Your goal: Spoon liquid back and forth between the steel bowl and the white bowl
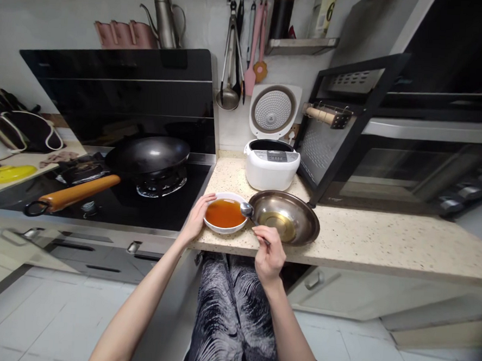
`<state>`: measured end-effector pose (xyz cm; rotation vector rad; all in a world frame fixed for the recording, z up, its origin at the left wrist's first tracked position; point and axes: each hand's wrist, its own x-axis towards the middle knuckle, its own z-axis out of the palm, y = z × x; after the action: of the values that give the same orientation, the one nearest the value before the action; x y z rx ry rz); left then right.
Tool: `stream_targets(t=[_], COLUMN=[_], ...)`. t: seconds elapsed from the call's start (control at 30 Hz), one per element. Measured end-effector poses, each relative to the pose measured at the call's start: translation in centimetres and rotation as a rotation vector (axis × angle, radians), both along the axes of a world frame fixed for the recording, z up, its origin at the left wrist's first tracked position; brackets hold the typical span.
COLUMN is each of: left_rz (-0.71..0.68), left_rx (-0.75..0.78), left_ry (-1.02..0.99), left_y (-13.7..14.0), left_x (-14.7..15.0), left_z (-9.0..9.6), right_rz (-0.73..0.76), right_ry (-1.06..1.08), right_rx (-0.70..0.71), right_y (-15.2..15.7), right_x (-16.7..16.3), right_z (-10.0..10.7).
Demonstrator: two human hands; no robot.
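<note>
A white bowl (224,231) of reddish-orange liquid stands near the counter's front edge. My left hand (198,216) grips its left side, fingers along the rim. In my right hand (271,254) is a metal spoon (246,209), its handle pinched between closed fingers. The spoon's head is over the bowl's right rim; whether it carries liquid I cannot tell. Right beside the bowl sits a wide metal basin (310,220) with a little yellowish liquid at its bottom. My right hand is in front of the basin's lower left edge.
Behind the bowls is a white rice cooker (271,171) with its lid raised. A black wok (148,156) with a wooden handle (80,193) rests on the stove at left. Utensils (251,72) hang on the wall. A black rack (328,153) and an oven (388,173) stand right.
</note>
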<state>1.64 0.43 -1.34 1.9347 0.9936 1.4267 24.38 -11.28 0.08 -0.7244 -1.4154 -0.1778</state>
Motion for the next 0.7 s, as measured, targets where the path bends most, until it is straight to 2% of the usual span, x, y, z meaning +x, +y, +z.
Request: stream_targets(t=[0.17, 0.4, 0.5, 0.7], left_rz=[0.004, 0.007, 0.005, 0.007], left_rx=[0.001, 0.006, 0.003, 0.008], left_ry=[-0.013, -0.019, -0.016, -0.008], left_y=[0.0, 0.0, 0.0, 0.2], left_x=[0.1, 0.2, 0.2, 0.0], left_z=[-0.1, 0.0, -0.1, -0.2], right_rz=[0.073, 0.078, 0.084, 0.079], right_ry=[-0.126, -0.126, -0.055, 0.258], right_rx=[-0.026, -0.086, -0.132, -0.299], right_y=[0.4, 1.2, 1.2, 1.1], right_x=[-1.6, -2.0, -2.2, -2.5], right_z=[0.6, -0.2, -0.5, -1.0])
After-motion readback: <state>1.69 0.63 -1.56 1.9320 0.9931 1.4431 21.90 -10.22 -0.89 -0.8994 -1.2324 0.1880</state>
